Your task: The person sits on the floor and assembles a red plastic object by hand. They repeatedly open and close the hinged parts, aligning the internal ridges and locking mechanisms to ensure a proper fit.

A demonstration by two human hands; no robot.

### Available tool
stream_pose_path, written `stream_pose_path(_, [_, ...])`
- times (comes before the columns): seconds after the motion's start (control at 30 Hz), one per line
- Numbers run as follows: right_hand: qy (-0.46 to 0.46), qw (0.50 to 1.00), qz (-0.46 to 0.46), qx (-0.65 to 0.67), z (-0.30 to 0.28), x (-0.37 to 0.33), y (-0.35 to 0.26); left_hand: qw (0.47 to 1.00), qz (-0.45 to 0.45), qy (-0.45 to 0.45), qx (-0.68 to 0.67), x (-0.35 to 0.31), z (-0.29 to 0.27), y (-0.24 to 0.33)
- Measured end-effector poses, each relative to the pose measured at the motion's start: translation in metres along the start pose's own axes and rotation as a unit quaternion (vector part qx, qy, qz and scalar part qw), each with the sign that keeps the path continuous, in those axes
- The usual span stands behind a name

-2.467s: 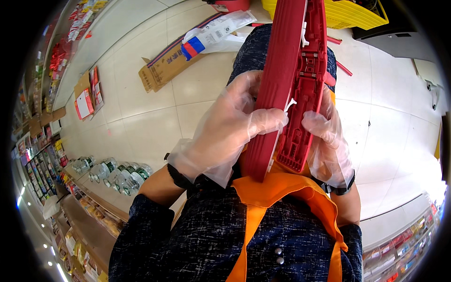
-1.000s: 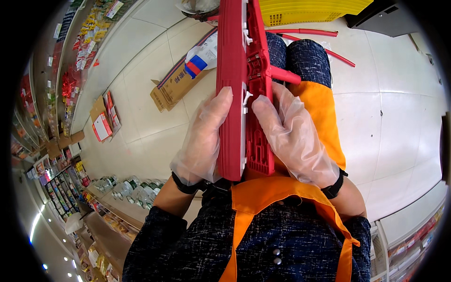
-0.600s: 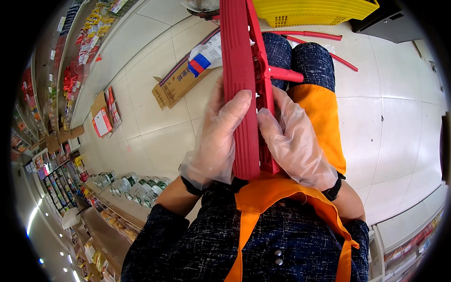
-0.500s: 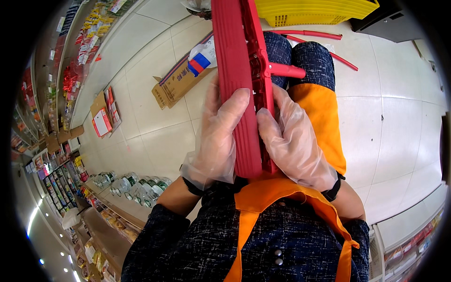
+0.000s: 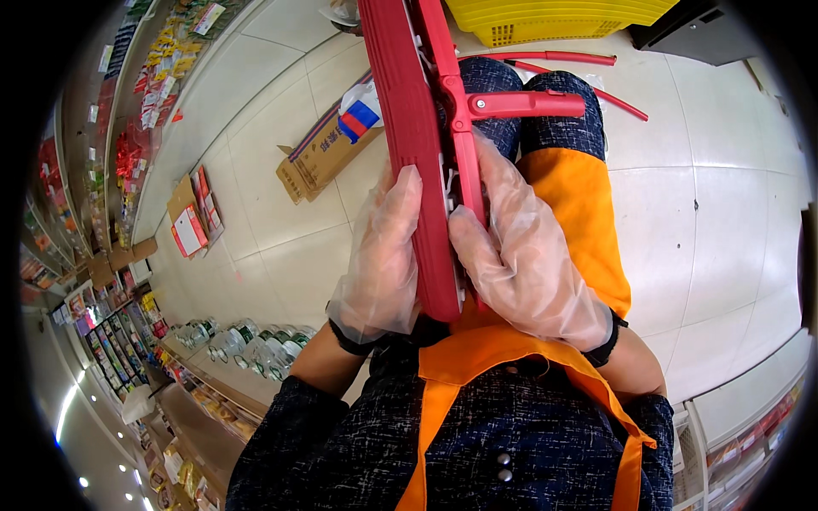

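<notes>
Between my gloved hands, above my lap, a long red flat mop head (image 5: 413,149) stands on edge, its upper end running out at the top of the view. My left hand (image 5: 379,260) is closed on its broad ribbed side, thumb lying along it. On the other side my right hand (image 5: 532,255) grips the hinged red frame (image 5: 460,128), its thumb at the gap where small white parts show. A short red pole socket (image 5: 532,105) juts rightward from the frame over my knees. Both hands' other fingers are partly hidden. Clear plastic gloves cover both hands.
Red pole pieces (image 5: 626,109) lie on the tiled floor past my knees, near a yellow basket (image 5: 554,24). Left of me are an opened cardboard box (image 5: 319,162), a smaller red-and-white carton (image 5: 189,226) and several clear bottles (image 5: 264,349). Stocked shelves (image 5: 158,77) line the left.
The mop head has shifted slightly left and tilted. Its pole socket now shows longer and points further right, and the gap beside the frame looks wider. My right thumb has moved left.
</notes>
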State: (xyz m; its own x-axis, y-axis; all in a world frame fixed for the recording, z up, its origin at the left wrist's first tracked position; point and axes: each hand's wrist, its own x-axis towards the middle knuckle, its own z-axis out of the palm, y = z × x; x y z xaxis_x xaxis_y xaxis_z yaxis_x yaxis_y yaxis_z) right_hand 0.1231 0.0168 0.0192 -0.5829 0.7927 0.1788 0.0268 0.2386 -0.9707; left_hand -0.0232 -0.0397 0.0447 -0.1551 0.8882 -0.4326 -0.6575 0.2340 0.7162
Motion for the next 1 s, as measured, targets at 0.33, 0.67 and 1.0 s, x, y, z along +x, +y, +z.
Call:
stream_pose_path(0.33, [-0.009,0.963,0.146,0.224,-0.009,0.002,-0.001,0.999,0.033,-0.007,-0.027,0.007,0.008,-0.002])
stream_pose_path(0.67, [-0.002,0.961,0.177,0.213,-0.008,0.002,-0.007,0.997,0.068,-0.019,0.035,0.013,0.002,-0.008])
stream_pose_path(1.0, [-0.049,0.972,0.136,0.186,-0.014,0.013,-0.013,0.994,0.101,0.005,0.049,0.015,0.005,-0.011])
